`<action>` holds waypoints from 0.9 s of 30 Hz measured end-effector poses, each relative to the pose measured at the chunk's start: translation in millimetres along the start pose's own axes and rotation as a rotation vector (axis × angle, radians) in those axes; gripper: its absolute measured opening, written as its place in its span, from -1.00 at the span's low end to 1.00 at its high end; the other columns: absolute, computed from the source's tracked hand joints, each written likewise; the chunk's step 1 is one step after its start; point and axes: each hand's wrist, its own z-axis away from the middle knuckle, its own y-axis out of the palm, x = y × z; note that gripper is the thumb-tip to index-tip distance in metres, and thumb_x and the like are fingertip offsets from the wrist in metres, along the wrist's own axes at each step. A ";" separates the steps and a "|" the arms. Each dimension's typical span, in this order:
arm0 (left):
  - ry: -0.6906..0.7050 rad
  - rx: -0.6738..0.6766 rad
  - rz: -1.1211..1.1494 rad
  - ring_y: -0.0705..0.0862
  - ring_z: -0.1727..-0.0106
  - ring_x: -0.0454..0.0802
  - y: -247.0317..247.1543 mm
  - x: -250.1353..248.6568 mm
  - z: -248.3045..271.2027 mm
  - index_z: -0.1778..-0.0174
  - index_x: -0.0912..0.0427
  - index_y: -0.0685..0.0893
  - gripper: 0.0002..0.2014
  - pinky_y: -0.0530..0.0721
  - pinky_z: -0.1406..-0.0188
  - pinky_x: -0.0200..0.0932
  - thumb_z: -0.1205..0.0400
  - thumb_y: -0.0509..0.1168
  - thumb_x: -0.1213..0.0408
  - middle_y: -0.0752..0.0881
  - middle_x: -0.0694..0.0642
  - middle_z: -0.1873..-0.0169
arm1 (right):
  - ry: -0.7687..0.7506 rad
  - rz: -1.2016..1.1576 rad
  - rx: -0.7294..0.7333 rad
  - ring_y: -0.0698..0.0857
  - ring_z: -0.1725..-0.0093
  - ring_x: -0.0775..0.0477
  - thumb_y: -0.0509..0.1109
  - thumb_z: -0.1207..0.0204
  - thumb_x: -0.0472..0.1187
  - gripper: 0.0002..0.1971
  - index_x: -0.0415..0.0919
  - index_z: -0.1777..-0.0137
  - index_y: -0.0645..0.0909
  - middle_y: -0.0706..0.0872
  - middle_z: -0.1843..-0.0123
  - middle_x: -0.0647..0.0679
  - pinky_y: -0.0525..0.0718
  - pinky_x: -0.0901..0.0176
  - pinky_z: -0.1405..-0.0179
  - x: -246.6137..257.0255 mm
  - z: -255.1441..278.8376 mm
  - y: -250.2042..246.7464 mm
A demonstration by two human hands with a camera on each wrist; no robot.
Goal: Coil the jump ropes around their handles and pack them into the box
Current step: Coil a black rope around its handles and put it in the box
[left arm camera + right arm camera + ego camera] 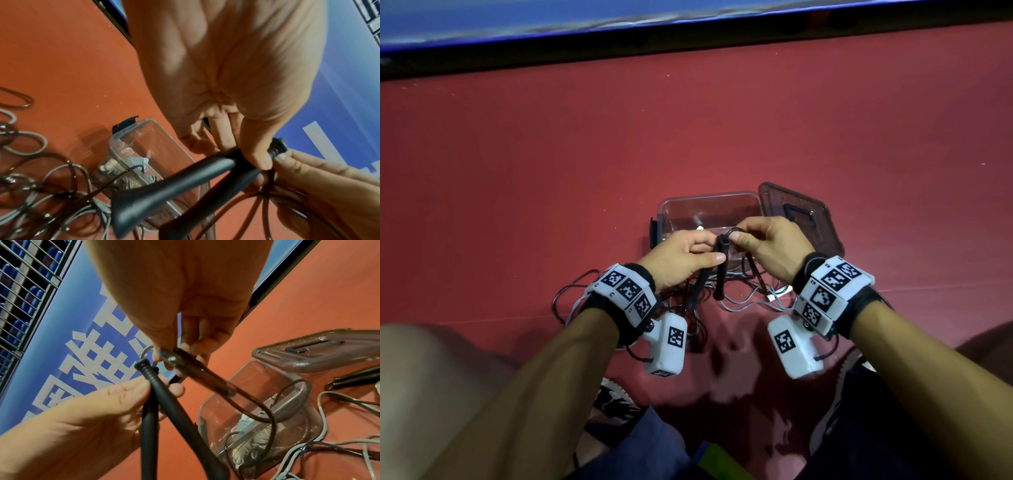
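Left hand (677, 257) grips two black handles (723, 270); right hand (770, 244) pinches the dark rope (265, 408) at their tops, above the clear box (690, 207).

The near wall of the box (709, 209) is hidden behind both hands; the ropes (743, 301) run under the wrists; the coiled bundle (244, 449) inside is blurred.

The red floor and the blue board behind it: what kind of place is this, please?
Probably an indoor sports hall. The smooth red floor resembles a court surface, a blue banner with large white characters borders it, and rows of blue seats show behind a railing.
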 end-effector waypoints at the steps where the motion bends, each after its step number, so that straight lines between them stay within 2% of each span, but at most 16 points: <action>1: 0.001 0.006 0.006 0.80 -0.23 0.19 0.1 -0.8 0.8 -0.22 0.32 0.72 -0.81 0.69 -0.39 0.08 -0.71 0.37 0.42 0.84 0.27 -0.11 | -0.009 -0.015 -0.002 0.69 0.27 0.01 0.43 -0.61 0.05 -0.82 0.01 0.12 0.76 0.79 0.30 -0.01 0.66 0.09 0.10 1.0 0.7 -1.3; 3: 0.001 0.007 0.022 0.80 -0.22 0.20 0.3 -2.2 1.3 -0.23 0.32 0.70 -0.82 0.71 -0.36 0.15 -0.73 0.34 0.44 0.85 0.26 -0.09 | -0.012 0.003 0.000 0.67 0.28 0.01 0.40 -0.64 0.03 -0.81 -0.02 0.11 0.75 0.76 0.33 0.00 0.63 0.11 0.12 3.4 1.7 -3.6; 5: -0.005 -0.007 0.039 0.82 -0.18 0.20 0.2 -2.9 1.4 -0.21 0.33 0.70 -0.84 0.73 -0.30 0.23 -0.74 0.32 0.45 0.85 0.29 -0.07 | -0.006 0.022 0.036 0.71 0.21 0.00 0.36 -0.67 -0.03 -0.84 -0.01 0.10 0.71 0.77 0.30 0.05 0.66 0.08 0.04 2.7 1.5 -1.7; 7: -0.004 -0.023 0.045 0.82 -0.17 0.23 -0.5 -2.8 1.4 -0.16 0.26 0.72 -0.87 0.74 -0.27 0.28 -0.74 0.31 0.45 0.85 0.29 -0.05 | 0.012 -0.009 0.095 0.79 0.09 -0.04 0.34 -0.59 -0.05 -0.90 0.10 0.03 0.70 0.83 0.20 0.05 0.72 -0.06 -0.12 1.3 0.7 1.9; 8: -0.003 -0.030 0.048 0.82 -0.17 0.21 -1.1 -2.0 1.2 -0.13 0.23 0.73 -0.87 0.74 -0.27 0.27 -0.74 0.31 0.45 0.86 0.27 -0.04 | 0.032 -0.027 0.109 0.81 0.07 -0.04 0.34 -0.51 0.00 -0.87 0.15 0.01 0.70 0.84 0.18 0.05 0.73 -0.11 -0.13 0.6 0.6 3.1; 9: -0.003 -0.036 0.054 0.83 -0.15 0.17 -1.4 -1.1 1.1 -0.12 0.21 0.73 -0.87 0.75 -0.27 0.24 -0.74 0.31 0.46 0.86 0.25 -0.03 | 0.044 -0.038 0.122 0.81 0.10 -0.01 0.35 -0.47 0.04 -0.86 0.17 0.03 0.70 0.84 0.19 0.05 0.74 -0.10 -0.10 -2.2 -0.9 4.1; 11: 0.001 -0.043 0.063 0.83 -0.12 0.12 -2.6 1.0 0.8 -0.10 0.20 0.73 -0.86 0.76 -0.25 0.18 -0.73 0.31 0.48 0.87 0.21 -0.01 | 0.063 -0.008 0.149 0.76 0.24 0.09 0.42 -0.55 -0.01 -0.92 0.07 0.15 0.71 0.82 0.28 0.06 0.68 0.08 0.06 0.7 0.3 1.5; 13: 0.006 -0.051 0.061 0.83 -0.09 0.15 -3.8 2.1 0.4 -0.07 0.19 0.73 -0.86 0.75 -0.23 0.17 -0.72 0.32 0.49 0.87 0.17 0.02 | 0.081 0.076 0.189 0.69 0.29 0.07 0.46 -0.59 -0.03 -0.85 -0.05 0.17 0.73 0.79 0.29 0.04 0.59 0.16 0.18 1.1 1.7 0.5; 15: 0.004 -0.058 0.070 0.83 -0.07 0.12 -4.6 2.0 0.1 -0.04 0.19 0.72 -0.85 0.76 -0.21 0.13 -0.72 0.31 0.50 0.88 0.12 0.06 | 0.115 0.096 0.249 0.68 0.27 0.02 0.49 -0.57 -0.05 -0.84 -0.12 0.12 0.73 0.80 0.24 -0.01 0.59 0.17 0.19 -1.4 3.2 2.9; 16: 0.002 -0.066 0.075 0.84 -0.03 0.07 -4.9 1.5 -0.1 -0.02 0.17 0.72 -0.84 0.76 -0.17 0.09 -0.72 0.31 0.51 0.88 0.11 0.08 | 0.128 0.089 0.269 0.71 0.23 -0.03 0.51 -0.54 -0.07 -0.87 -0.12 0.14 0.72 0.81 0.22 -0.04 0.65 0.12 0.13 -2.9 3.3 4.8; 19: -0.004 -0.100 0.091 0.82 0.10 -0.02 -4.4 0.1 -1.3 0.01 0.14 0.74 -0.83 0.74 -0.08 0.02 -0.72 0.32 0.50 0.86 0.12 0.12 | 0.118 0.062 0.278 0.80 0.11 -0.15 0.51 -0.35 -0.12 -0.92 0.02 0.18 0.67 0.83 0.19 -0.04 0.74 -0.16 -0.12 -7.7 1.5 10.1; 21: -0.005 -0.132 0.127 0.81 0.08 -0.01 -4.3 -0.9 -2.2 -0.03 0.16 0.74 -0.83 0.76 -0.08 -0.02 -0.72 0.31 0.50 0.84 0.17 0.08 | 0.084 0.021 0.244 0.81 0.08 -0.11 0.42 -0.21 -0.10 -0.78 0.22 0.16 0.65 0.84 0.17 0.01 0.74 -0.15 -0.15 -6.6 1.7 9.6; 23: 0.000 -0.162 0.151 0.82 0.05 -0.05 -4.9 -3.2 -2.6 -0.10 0.19 0.73 -0.83 0.79 -0.10 -0.10 -0.73 0.30 0.51 0.84 0.17 0.04 | 0.065 -0.006 0.216 0.80 0.07 -0.13 0.37 -0.19 -0.05 -0.76 0.33 0.17 0.64 0.83 0.17 0.00 0.74 -0.14 -0.13 -5.8 1.7 10.0; 25: 0.007 -0.179 0.163 0.82 0.07 -0.10 -4.5 -4.8 -2.9 -0.15 0.22 0.73 -0.82 0.79 -0.09 -0.16 -0.73 0.29 0.51 0.84 0.14 0.05 | 0.050 0.018 0.220 0.79 0.12 -0.17 0.37 -0.22 0.06 -0.80 0.20 0.12 0.64 0.82 0.20 -0.05 0.75 -0.17 -0.06 -6.8 -0.5 12.6; 27: 0.003 -0.174 0.172 0.82 0.07 -0.11 -3.3 -4.1 -2.3 -0.15 0.18 0.75 -0.79 0.79 -0.08 -0.15 -0.73 0.29 0.52 0.85 0.13 0.04 | 0.034 0.042 0.253 0.77 0.25 -0.03 0.42 -0.38 -0.02 -0.87 -0.02 0.11 0.66 0.80 0.25 -0.05 0.73 -0.04 0.07 -6.6 -0.9 14.7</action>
